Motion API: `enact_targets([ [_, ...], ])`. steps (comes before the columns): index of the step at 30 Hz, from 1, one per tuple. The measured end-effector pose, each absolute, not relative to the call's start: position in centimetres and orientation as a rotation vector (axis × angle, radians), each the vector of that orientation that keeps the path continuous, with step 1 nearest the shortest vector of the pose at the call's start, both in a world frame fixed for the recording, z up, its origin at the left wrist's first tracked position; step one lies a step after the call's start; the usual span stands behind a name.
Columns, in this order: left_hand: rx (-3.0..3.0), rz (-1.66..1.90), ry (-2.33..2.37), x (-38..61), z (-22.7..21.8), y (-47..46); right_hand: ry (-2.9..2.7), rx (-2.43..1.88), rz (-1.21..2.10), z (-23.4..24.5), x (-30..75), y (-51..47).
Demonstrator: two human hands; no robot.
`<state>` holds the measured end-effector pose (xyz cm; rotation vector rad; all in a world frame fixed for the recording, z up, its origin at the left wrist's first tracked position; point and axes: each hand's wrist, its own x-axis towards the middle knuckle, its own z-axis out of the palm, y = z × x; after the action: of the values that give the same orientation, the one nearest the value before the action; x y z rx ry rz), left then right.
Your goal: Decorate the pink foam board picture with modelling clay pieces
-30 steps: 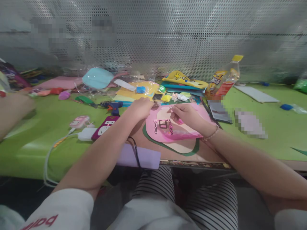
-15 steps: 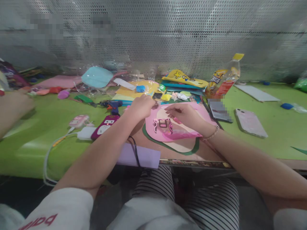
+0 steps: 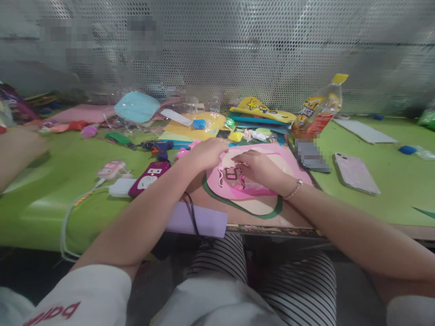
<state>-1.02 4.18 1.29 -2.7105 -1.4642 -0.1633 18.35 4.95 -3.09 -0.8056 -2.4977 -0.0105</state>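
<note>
A pink felt cut-out [image 3: 217,183] with dark outlined shapes lies on a tan and green felt piece [image 3: 256,207] at the table's near edge. My left hand [image 3: 205,153] rests at the cut-out's upper left corner, fingers curled and pinched; what they hold is too small to make out. My right hand [image 3: 256,165] lies on top of the pink piece, fingers bent down and pressed onto it near its middle. A thin bracelet circles that wrist.
A blue glue gun [image 3: 159,147], a maroon phone [image 3: 149,172], a white charger with cable [image 3: 118,186] and a lilac sheet [image 3: 200,221] lie to the left. Stacked coloured felt [image 3: 261,113], a bottle [image 3: 317,111] and a pink phone [image 3: 355,173] sit right. Another person's arm [image 3: 16,151] is at far left.
My right hand has come down from a raised pinch and now presses on the pink piece. My left hand shifted slightly right along the upper edge.
</note>
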Motion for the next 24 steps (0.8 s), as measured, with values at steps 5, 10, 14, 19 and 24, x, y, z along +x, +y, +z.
enact_targets([
  [5, -2.692, -0.156, -1.482, -1.07, 1.25, 4.27, -2.576, -0.845, -0.042, -3.22, 18.33, 5.06],
  [10, -2.707, -0.166, -1.435, -1.02, 1.19, 4.27, -2.631, -0.827, -0.066, -3.32, 18.23, 5.32],
  [14, -2.705, -0.152, -1.442, -0.96, 1.23, 4.22, -2.677, -0.789, -0.094, -3.42, 18.16, 5.51],
  [19, -2.714, -0.137, -1.452, -0.96, 1.29, 4.22, -2.662, -0.779, -0.067, -3.39, 18.21, 5.52],
  [24, -2.727, -0.104, -1.444, -0.82, 1.33, 4.17, -2.675, -0.779, -0.059, -3.05, 18.37, 5.24],
])
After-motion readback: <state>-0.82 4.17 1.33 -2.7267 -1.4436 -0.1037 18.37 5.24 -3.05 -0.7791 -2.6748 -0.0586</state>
